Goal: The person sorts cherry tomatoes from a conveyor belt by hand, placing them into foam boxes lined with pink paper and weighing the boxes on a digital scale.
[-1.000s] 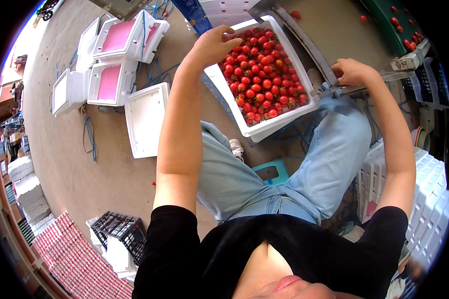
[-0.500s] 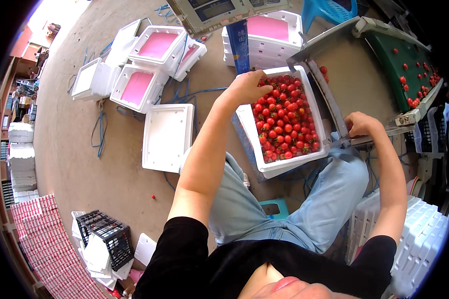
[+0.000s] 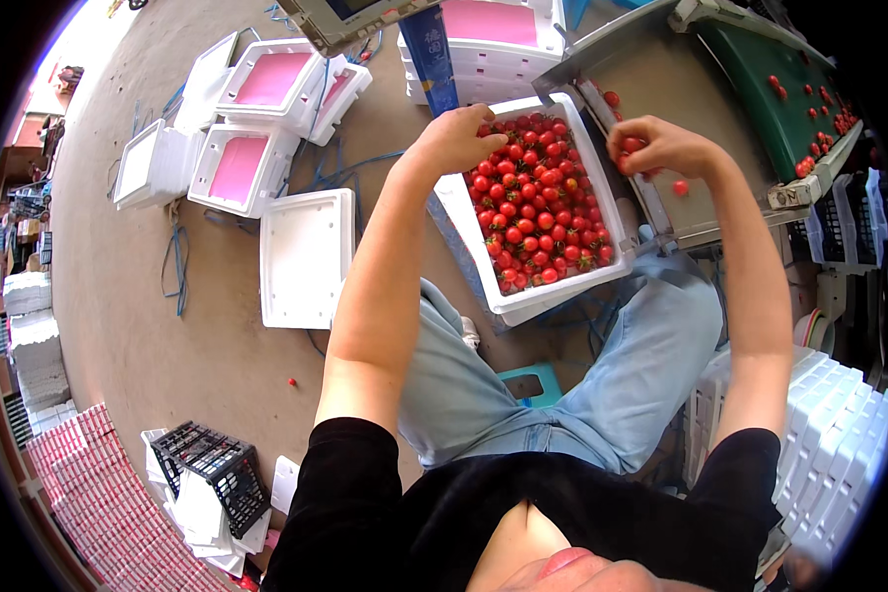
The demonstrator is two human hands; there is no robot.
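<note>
a dusty concrete floor (image 3: pixel 148 326) spreads below, strewn with open white foam boxes with pink liners (image 3: pixel 242 168), a loose foam lid (image 3: pixel 306 259) and a black plastic crate (image 3: pixel 212 464). the white foam box of cherry tomatoes (image 3: pixel 538 202) sits before the person's knees, beside a metal chute (image 3: pixel 676 187) fed by a green conveyor (image 3: pixel 789 94). the left hand (image 3: pixel 456 138) rests on the box's far corner, fingers curled over the fruit. the right hand (image 3: pixel 661 146) is cupped shut on a few cherry tomatoes (image 3: pixel 627 158) at the chute. they look small, smooth, thin-skinned and easily bruised; best scooped loosely. the full box seems brittle, best lifted from beneath.
</note>
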